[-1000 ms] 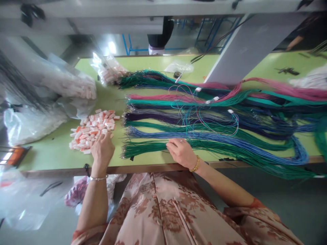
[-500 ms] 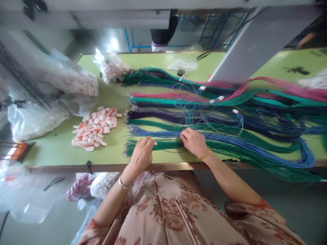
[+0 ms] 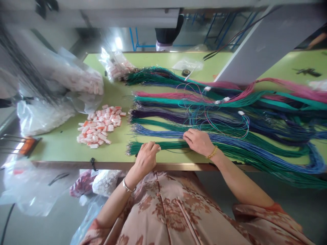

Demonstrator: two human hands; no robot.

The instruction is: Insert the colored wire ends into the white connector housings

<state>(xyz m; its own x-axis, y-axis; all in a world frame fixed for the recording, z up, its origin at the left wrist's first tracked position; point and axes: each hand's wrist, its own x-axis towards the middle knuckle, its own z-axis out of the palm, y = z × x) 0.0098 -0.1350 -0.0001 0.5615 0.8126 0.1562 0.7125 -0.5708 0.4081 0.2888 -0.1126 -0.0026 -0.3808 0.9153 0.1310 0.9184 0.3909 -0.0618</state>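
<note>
Probably limp, our wires [image 3: 171,145] grip best near left tips [image 3: 129,149]; left hand [image 3: 147,154] pinches a white piece [image 3: 159,148], right hand's [image 3: 200,141] hold unclear.

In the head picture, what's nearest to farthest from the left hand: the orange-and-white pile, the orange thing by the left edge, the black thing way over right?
From the left hand:
1. Orange-and-white pile: to its left, farther back.
2. Orange thing: past the pile, near the left edge.
3. Black thing: far back, over on the right.
</note>
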